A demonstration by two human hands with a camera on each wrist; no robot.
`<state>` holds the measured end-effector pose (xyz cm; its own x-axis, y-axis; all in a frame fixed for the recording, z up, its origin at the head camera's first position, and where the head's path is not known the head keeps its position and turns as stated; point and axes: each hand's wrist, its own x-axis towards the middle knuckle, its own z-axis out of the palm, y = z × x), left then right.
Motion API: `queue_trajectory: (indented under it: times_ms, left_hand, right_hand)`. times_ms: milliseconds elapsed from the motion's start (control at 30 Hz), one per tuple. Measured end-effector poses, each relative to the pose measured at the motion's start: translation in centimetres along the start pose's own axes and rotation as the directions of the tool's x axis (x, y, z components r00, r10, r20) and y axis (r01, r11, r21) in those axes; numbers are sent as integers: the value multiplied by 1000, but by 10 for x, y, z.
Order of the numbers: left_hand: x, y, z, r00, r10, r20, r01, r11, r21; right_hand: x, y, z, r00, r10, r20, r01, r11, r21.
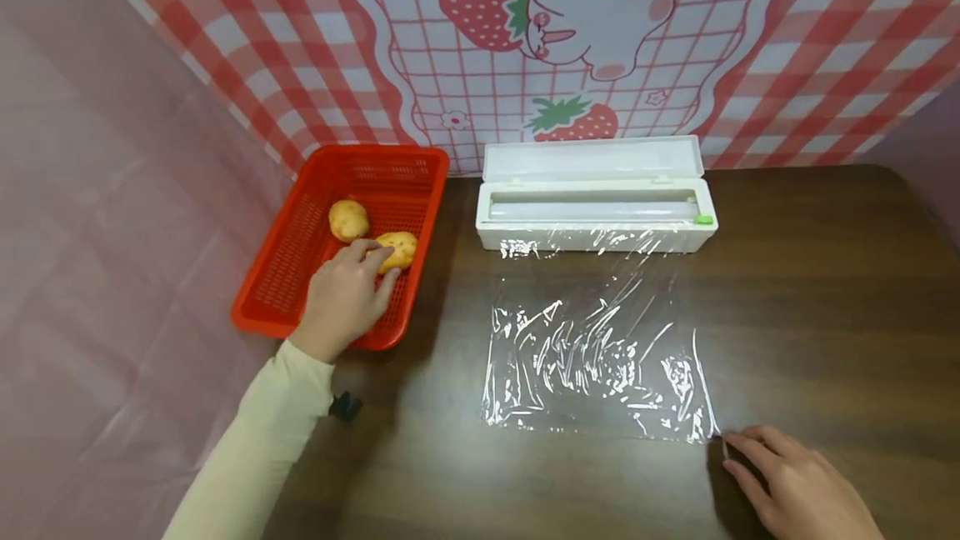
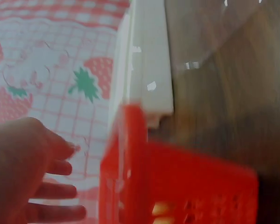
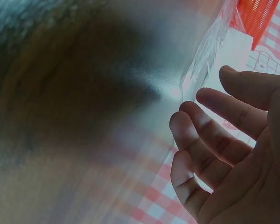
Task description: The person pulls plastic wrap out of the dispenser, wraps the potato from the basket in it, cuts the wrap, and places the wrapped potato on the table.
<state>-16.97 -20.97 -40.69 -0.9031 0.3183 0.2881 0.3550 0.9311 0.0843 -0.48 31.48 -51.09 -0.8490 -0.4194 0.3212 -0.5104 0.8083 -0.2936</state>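
My left hand point(image 1: 347, 294) is over the red plastic basket point(image 1: 260, 307), its thumb and fingers apart around the near side of a potato point(image 1: 399, 248) in the head view. A second potato point(image 1: 348, 221) lies just behind it in the basket. In the left wrist view that hand point(image 2: 28, 172) has its fingers loosely extended, with nothing visible between them. A sheet of clear cling film point(image 1: 592, 357) stretches over the table from its white dispenser box point(image 1: 592, 238). Fingertips of my right hand point(image 1: 795, 473) are right at the film's near right corner; in the right wrist view its fingers point(image 3: 214, 133) are relaxed and spread.
The dispenser's lid point(image 1: 592, 159) stands raised at the back, with a green slider point(image 1: 702, 220) at its right end. A red-checked strawberry cloth point(image 1: 600, 40) hangs behind the brown wooden table point(image 1: 810, 315). A small black object point(image 1: 346, 407) lies near the left sleeve.
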Motion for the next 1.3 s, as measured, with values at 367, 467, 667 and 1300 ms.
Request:
queue_trajectory:
  times_ms: [367,467,667,1300]
  left_hand:
    - [47,-46,0,852,-133,507,110,991,76]
    - [57,-55,5,817,-142,559,146,989,38]
    - [70,-62,20,769,-137,625,149,988,34]
    - [84,-58,36,751,-77,656,28,996,84]
  right_hand:
    - [-1,-2,2,1000,25,10,-25,1000,-11]
    - [2,-4,5,1000,14,8,-14,1000,-4]
    - [6,-10,8,1000,10,30,-10,1000,-3]
    - [10,-13,5,997,46,67,-44,999,-24]
